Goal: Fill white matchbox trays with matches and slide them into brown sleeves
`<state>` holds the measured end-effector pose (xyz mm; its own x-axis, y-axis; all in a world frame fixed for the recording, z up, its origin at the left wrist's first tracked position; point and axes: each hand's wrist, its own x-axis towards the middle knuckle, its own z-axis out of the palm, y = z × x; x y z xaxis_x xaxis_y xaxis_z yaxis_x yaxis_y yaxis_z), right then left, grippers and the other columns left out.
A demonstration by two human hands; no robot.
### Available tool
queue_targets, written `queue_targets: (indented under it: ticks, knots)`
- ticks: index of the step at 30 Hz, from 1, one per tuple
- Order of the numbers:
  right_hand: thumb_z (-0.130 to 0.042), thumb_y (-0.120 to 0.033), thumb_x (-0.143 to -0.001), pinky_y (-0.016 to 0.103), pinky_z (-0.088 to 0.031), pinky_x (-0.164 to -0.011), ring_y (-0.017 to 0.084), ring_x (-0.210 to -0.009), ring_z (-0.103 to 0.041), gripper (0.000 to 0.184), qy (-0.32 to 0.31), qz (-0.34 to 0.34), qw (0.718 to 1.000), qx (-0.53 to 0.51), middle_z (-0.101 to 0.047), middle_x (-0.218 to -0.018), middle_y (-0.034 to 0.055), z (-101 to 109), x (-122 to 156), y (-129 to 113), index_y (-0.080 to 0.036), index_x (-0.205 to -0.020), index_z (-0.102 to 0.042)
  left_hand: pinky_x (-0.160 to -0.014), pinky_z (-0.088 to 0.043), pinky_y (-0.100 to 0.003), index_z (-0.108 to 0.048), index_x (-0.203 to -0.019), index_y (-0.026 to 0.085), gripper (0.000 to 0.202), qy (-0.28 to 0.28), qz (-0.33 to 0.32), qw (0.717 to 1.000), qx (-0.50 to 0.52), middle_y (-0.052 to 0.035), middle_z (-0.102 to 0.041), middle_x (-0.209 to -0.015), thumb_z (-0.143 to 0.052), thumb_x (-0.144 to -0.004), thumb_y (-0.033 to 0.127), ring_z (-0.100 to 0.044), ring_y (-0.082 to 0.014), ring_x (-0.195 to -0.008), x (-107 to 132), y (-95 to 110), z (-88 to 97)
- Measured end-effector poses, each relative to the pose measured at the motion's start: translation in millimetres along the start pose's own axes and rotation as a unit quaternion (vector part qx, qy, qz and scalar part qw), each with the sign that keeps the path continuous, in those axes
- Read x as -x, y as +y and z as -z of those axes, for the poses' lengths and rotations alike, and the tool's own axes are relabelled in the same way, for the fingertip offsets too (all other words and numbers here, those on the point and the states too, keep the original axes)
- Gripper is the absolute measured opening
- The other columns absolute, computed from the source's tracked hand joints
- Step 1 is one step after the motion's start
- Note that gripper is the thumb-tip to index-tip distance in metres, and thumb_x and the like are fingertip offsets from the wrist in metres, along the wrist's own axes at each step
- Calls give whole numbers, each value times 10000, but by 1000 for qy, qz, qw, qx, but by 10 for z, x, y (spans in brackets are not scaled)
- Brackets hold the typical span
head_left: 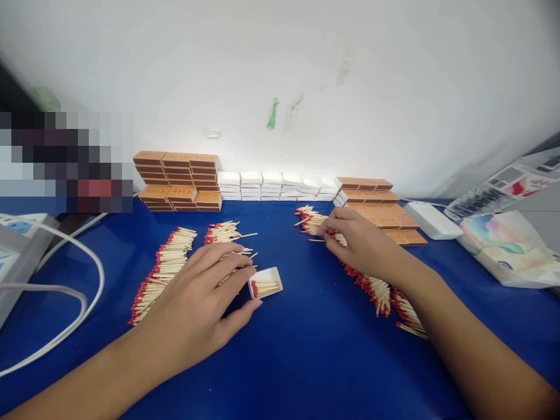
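1. The left hand (207, 291) is half open, its fingers loosely curved; the thumb and forefinger sit astride the left end of a white matchbox tray (272, 273). Whether they actually grip it cannot be told.
2. The right hand (347, 236) has its thumb and fingers drawn together among the red-tipped matches of the right-hand pile (310, 220). Whether any match is pinched is hidden by the fingers.
3. The tray lies on the blue tabletop (280, 361), open side up, between the two hands and nearer the left. A small bunch of matches (266, 287) lies in it, red heads toward the left.
4. A long row of matches (175, 254) runs beyond the left hand, with a smaller pile (222, 232) just beside it. More matches (376, 294) spread below the right hand and forearm.
5. Along the wall stand white trays (272, 186) in low stacks, flanked by orange-topped matchboxes on the left (177, 169) and on the right (378, 213).
6. Both forearms reach in from the near corners, palms facing down; the left fingers point rightward, the right ones leftward.
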<state>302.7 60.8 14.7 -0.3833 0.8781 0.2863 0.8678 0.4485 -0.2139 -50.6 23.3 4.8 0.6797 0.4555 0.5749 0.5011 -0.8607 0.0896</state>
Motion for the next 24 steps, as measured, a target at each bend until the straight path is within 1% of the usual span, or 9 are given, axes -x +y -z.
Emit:
queue_targets:
  ticks: [4, 7, 11, 13, 18, 24]
  knots:
    - [-549, -155, -998, 419, -535, -812, 272, -918, -640, 218, 11, -2, 1000, -4, -644, -977, 105, -8, 4, 28, -202, -977, -761, -1126, -607, -587, -720, -1258, 132, 248, 1, -3, 1000, -3, -140, -796, -1227, -718, -1056, 275, -696, -354, -1296, 6, -4, -8]
    - [-554, -147, -990, 434, -546, -827, 287, -939, -648, 229, 7, -1, 1000, -9, -654, -974, 113, -12, 1, 49, -195, -984, -778, -1126, -610, -583, -725, -1254, 134, 240, 3, 1, 1000, -2, -137, -799, -1222, -716, -1055, 269, -701, -348, -1292, 5, -3, -8]
    - [-557, -143, -993, 428, -554, -840, 285, -954, -666, 250, 6, 5, 1000, -22, -665, -976, 103, -19, 5, 21, -214, -994, -796, -1127, -617, -564, -743, -1246, 159, 230, 8, 8, 1000, 10, -123, -805, -1220, -726, -1038, 256, -715, -337, -1281, 0, 3, -1]
    - [-560, -163, -1003, 420, -551, -816, 279, -937, -663, 248, 5, 6, 1000, -23, -661, -973, 99, -20, 13, -8, -220, -998, -801, -1126, -619, -559, -749, -1243, 168, 227, 10, 10, 1000, 13, -119, -808, -1215, -729, -1033, 254, -719, -336, -1279, -1, 6, 1]
    - [-586, -197, -1011, 415, -545, -792, 274, -919, -653, 214, 4, 5, 1000, -16, -661, -967, 99, -4, 29, -44, -227, -948, -788, -1117, -619, -573, -730, -1251, 144, 235, 4, 1, 1000, 3, -132, -803, -1212, -718, -1051, 265, -713, -348, -1277, 2, 4, -2]
    - [-637, -299, -1050, 401, -522, -789, 265, -914, -647, 155, -16, -3, 1000, -15, -667, -1029, 107, 9, 27, -17, -224, -1019, -769, -1122, -613, -584, -718, -1265, 145, 239, -3, -3, 1000, -8, -136, -796, -1240, -702, -1067, 277, -702, -351, -1292, -5, -4, 0]
